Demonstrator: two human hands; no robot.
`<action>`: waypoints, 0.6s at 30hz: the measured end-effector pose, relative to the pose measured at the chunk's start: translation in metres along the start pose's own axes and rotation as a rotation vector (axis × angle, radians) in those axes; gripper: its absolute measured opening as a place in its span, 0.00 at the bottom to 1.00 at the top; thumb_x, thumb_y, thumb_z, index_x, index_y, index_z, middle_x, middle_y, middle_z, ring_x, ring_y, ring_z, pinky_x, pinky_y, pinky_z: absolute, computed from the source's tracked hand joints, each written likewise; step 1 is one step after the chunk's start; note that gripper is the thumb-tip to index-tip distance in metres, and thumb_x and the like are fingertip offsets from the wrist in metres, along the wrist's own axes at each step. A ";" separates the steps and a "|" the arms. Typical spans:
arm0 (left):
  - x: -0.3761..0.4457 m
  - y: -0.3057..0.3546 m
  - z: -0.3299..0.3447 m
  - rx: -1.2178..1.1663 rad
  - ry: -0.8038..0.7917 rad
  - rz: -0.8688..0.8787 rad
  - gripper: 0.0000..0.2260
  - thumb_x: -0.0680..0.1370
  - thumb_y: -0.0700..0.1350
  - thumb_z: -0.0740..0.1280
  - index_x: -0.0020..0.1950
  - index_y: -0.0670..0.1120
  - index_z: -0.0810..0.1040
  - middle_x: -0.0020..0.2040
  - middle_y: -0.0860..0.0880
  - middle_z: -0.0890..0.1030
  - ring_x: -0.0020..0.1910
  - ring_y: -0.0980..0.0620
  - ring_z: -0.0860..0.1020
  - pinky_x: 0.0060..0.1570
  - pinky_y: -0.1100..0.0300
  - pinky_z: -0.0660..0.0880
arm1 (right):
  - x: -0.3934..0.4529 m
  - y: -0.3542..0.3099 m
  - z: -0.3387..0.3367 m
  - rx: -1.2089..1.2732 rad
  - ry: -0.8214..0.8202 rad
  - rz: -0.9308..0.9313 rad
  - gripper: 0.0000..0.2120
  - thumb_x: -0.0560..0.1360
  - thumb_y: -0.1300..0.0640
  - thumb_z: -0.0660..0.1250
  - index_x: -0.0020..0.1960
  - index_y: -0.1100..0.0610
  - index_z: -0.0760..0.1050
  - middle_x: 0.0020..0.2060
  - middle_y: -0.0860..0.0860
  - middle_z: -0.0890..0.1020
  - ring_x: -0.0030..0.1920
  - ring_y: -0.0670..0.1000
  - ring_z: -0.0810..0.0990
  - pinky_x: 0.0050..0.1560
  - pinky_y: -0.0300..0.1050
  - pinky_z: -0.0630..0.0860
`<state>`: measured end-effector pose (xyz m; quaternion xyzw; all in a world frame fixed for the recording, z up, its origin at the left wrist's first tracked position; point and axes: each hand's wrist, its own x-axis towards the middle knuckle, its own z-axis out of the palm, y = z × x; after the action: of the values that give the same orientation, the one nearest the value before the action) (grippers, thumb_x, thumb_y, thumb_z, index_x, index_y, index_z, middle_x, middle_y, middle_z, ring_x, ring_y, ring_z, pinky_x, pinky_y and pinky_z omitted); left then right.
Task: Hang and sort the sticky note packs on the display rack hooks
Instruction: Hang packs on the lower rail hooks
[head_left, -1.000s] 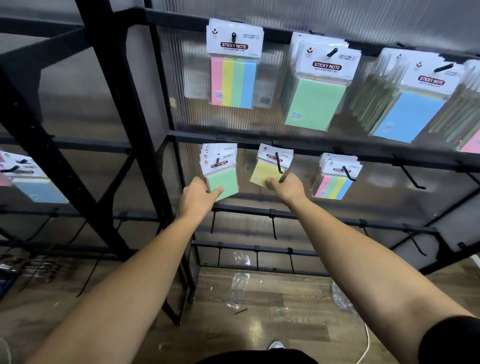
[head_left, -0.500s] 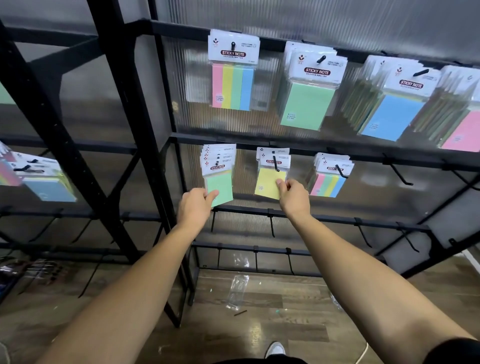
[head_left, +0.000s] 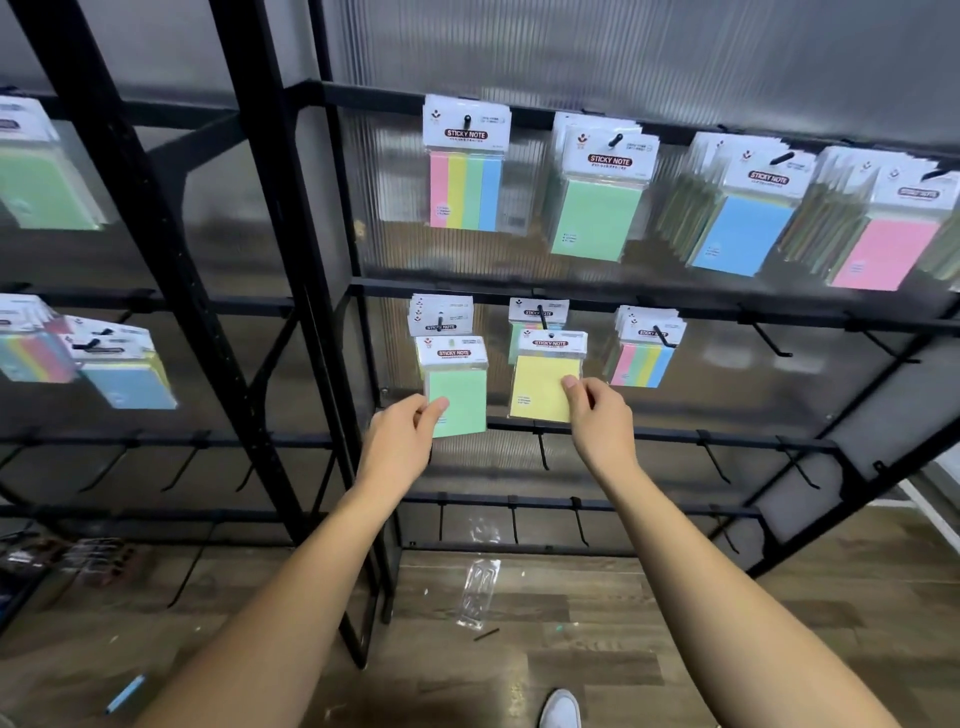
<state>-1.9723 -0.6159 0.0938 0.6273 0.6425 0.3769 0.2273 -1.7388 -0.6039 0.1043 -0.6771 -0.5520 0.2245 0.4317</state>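
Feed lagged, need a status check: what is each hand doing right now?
Left hand: pinches the green sticky note pack at its lower left corner.
Right hand: pinches the yellow sticky note pack at its right edge.

far-right pink pack (head_left: 883, 252) label blurred; left-edge green pack (head_left: 41, 182) cut off, maybe more behind.

A wood-plank floor (head_left: 597, 613) runs beneath the shelving. An empty clear plastic sleeve (head_left: 478, 590) lies on it, with a short dark stick (head_left: 485, 634) just beside its lower end. A light blue strip (head_left: 124, 693) lies on the floor at lower left. A white shoe tip (head_left: 560, 709) shows at the bottom edge. Ribbed translucent wall panels (head_left: 623, 47) stand behind everything.
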 end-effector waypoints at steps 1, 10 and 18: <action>-0.003 0.003 -0.001 -0.012 0.000 0.011 0.21 0.82 0.52 0.62 0.30 0.51 0.64 0.25 0.55 0.67 0.28 0.56 0.66 0.32 0.55 0.62 | -0.004 -0.001 -0.004 0.011 0.003 -0.016 0.19 0.83 0.48 0.59 0.42 0.62 0.74 0.32 0.50 0.75 0.34 0.48 0.69 0.34 0.41 0.66; -0.007 0.049 0.007 -0.129 -0.041 0.114 0.22 0.81 0.53 0.64 0.29 0.51 0.63 0.23 0.54 0.62 0.27 0.55 0.62 0.31 0.59 0.59 | -0.011 -0.016 -0.054 0.065 0.079 -0.094 0.16 0.83 0.50 0.59 0.37 0.50 0.70 0.30 0.44 0.70 0.32 0.44 0.67 0.33 0.34 0.64; 0.005 0.100 0.045 -0.169 -0.115 0.203 0.20 0.81 0.54 0.63 0.33 0.44 0.67 0.27 0.52 0.64 0.28 0.53 0.62 0.32 0.56 0.58 | 0.008 0.003 -0.118 0.105 0.169 -0.114 0.15 0.83 0.50 0.58 0.41 0.54 0.74 0.32 0.45 0.74 0.33 0.41 0.69 0.33 0.35 0.64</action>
<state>-1.8746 -0.6086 0.1440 0.6883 0.5276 0.4143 0.2763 -1.6432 -0.6361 0.1656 -0.6377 -0.5387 0.1703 0.5236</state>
